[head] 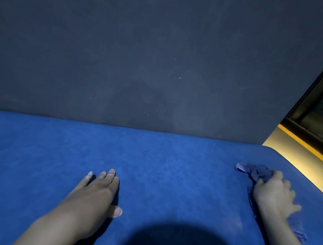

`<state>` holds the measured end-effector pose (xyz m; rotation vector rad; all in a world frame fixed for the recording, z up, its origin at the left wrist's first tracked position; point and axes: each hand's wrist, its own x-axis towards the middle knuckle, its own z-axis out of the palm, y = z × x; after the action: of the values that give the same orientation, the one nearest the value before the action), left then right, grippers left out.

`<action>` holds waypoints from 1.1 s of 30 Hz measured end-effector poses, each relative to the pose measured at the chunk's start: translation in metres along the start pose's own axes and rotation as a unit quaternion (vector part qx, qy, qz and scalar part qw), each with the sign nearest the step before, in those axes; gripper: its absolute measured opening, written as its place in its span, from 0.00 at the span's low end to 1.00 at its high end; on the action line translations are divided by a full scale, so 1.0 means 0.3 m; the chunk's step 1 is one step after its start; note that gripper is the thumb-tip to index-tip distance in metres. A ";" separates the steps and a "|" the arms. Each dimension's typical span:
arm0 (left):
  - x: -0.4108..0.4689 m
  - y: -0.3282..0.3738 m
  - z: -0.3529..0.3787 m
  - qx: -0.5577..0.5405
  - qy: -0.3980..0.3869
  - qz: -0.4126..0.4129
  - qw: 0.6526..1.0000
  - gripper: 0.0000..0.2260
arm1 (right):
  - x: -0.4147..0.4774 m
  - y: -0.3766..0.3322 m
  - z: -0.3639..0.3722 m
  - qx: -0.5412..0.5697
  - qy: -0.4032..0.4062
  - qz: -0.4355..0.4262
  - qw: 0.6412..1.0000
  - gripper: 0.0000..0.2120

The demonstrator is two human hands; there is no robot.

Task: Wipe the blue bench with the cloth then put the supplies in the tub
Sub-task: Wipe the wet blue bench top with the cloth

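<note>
The blue bench (162, 162) fills the lower half of the view, its top a fuzzy blue fabric. My left hand (99, 187) lies flat on it at the lower left, fingers stretched out and holding nothing. My right hand (274, 194) is at the right end of the bench, closed on a bunched dark blue cloth (254, 170) that presses on the surface; more of the cloth trails out behind the wrist. The right hand is blurred. No tub or other supplies are in view.
A dark grey wall (143, 51) rises directly behind the bench. At the right, a yellow-lit ledge (301, 159) runs past the bench's end below a dark window frame (321, 94). A round shadow lies on the bench's front edge.
</note>
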<state>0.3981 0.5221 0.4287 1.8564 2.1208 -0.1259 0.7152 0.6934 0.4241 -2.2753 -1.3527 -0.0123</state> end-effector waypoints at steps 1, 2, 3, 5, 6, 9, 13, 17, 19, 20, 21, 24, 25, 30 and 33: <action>0.000 -0.001 0.003 -0.004 0.004 0.000 1.000 0.32 | 0.029 0.000 0.011 -0.006 -0.003 0.015 1.000 0.17; 0.002 -0.004 0.006 -0.007 0.007 0.000 1.000 0.32 | 0.057 -0.007 0.017 -0.008 -0.008 0.031 0.999 0.17; 0.003 -0.007 0.010 -0.010 0.009 0.000 1.000 0.32 | 0.086 -0.018 0.023 -0.011 -0.013 0.045 0.999 0.17; 0.008 -0.015 0.018 -0.019 0.012 0.001 1.000 0.33 | 0.147 -0.042 0.036 -0.021 -0.031 0.062 0.997 0.18; 0.011 -0.018 0.023 -0.024 0.015 0.003 1.000 0.33 | 0.176 -0.055 0.044 -0.025 -0.043 0.059 0.997 0.18; 0.018 -0.021 0.030 -0.031 0.022 0.004 0.999 0.33 | 0.240 -0.094 0.067 -0.035 -0.077 0.009 0.996 0.19; 0.015 -0.007 0.014 -0.022 0.009 0.001 1.000 0.32 | 0.205 -0.147 0.074 -0.037 -0.101 -0.087 0.990 0.17; 0.012 -0.005 0.005 -0.016 0.003 -0.002 1.000 0.32 | 0.036 -0.204 0.089 -0.004 -0.091 -0.222 0.971 0.14; 0.011 -0.007 0.006 -0.013 -0.002 -0.004 1.000 0.32 | -0.063 -0.216 0.088 0.017 -0.085 -0.282 0.955 0.14; 0.010 -0.008 0.005 -0.009 -0.004 -0.004 1.000 0.32 | -0.109 -0.216 0.085 0.025 -0.084 -0.305 0.948 0.14; 0.009 -0.008 0.005 -0.006 -0.006 -0.005 1.000 0.32 | -0.151 -0.212 0.083 0.031 -0.081 -0.325 0.942 0.13; 0.007 -0.001 0.002 -0.004 -0.007 -0.004 1.000 0.32 | -0.281 -0.199 0.071 0.056 -0.062 -0.371 0.925 0.11; 0.006 0.000 0.001 -0.005 -0.008 -0.003 1.000 0.32 | -0.325 -0.200 0.066 0.064 -0.054 -0.378 0.922 0.10; 0.006 0.000 -0.001 -0.010 -0.005 0.005 1.000 0.32 | -0.603 -0.240 0.040 0.085 -0.016 -0.367 0.926 0.15; 0.015 -0.017 0.000 -0.033 -0.004 0.016 0.999 0.32 | -0.767 -0.302 0.030 0.114 -0.034 -0.371 0.921 0.15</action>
<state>0.3928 0.5255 0.4266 1.8482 2.0625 -0.0543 0.5210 0.5429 0.3951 -1.4735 -2.0540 -0.0273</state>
